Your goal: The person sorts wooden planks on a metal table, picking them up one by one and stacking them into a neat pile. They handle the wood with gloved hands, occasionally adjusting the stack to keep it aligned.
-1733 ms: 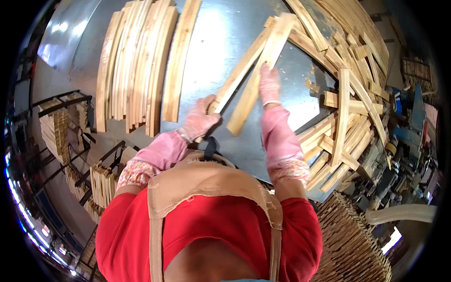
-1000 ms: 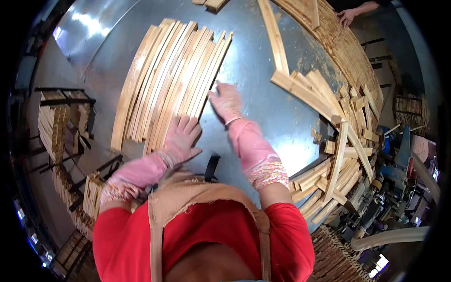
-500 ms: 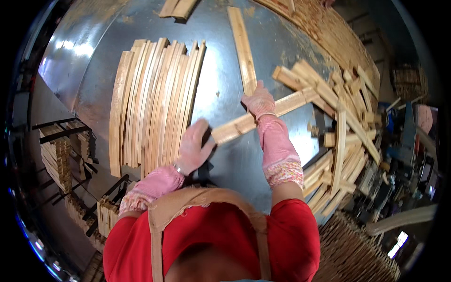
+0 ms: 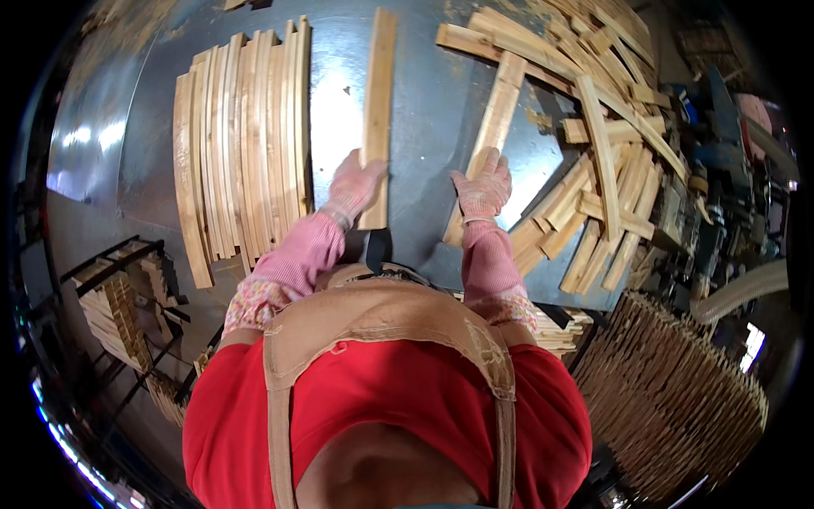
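Note:
My left hand (image 4: 354,188), in a pale pink glove, is closed on the left edge of a wooden slat (image 4: 379,93), its thumb over the top face. This slat lies nearly straight up and down on the metal table. Gloved too, my right hand (image 4: 485,188) rests with fingers stretched and thumb apart on a second slat (image 4: 502,100), which slants up to the right. The far end of that slat reaches the loose pile. To the left of my left hand stands a row of slats (image 4: 246,144) set side by side.
A jumbled pile of slats (image 4: 606,161) covers the table's right side. The metal tabletop (image 4: 424,127) reflects bright light. Lower left stands a rack of stacked wood (image 4: 114,314); lower right, a large wood stack (image 4: 678,390). Machinery and a hose (image 4: 742,293) are at the far right.
My left hand has moved from beside the row onto the upright slat, which now stands further left. The slat under my right hand has turned steeper, and that hand has opened out flat.

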### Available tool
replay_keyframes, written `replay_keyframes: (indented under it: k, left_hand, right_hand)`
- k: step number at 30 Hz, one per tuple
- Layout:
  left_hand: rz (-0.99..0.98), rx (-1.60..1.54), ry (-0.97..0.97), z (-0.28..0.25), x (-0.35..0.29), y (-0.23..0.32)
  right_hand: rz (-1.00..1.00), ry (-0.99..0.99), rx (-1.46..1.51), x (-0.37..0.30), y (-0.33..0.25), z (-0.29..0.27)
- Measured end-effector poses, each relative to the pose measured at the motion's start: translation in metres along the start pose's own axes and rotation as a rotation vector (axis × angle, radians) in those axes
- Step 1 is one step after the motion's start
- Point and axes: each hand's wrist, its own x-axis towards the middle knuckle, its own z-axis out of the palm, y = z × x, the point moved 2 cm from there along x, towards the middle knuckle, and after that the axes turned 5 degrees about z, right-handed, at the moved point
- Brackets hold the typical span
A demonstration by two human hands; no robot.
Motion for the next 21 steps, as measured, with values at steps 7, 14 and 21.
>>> replay_keyframes:
  k: [7, 14, 21]
  left_hand:
    - [0.239, 1.024, 0.560, -0.019, -0.049, -0.119]
    - [0.445, 0.557, 0.250, 0.036, -0.036, -0.061]
    - [-0.075, -0.181, 0.207, 0.056, -0.019, -0.038]
  right_hand:
    - [0.126, -0.405, 1.092, 0.009, 0.044, 0.042]
    - [0.341, -0.886, 1.833, -0.040, -0.020, 0.050]
    - [-0.182, -0.331, 0.593, 0.049, 0.041, -0.001]
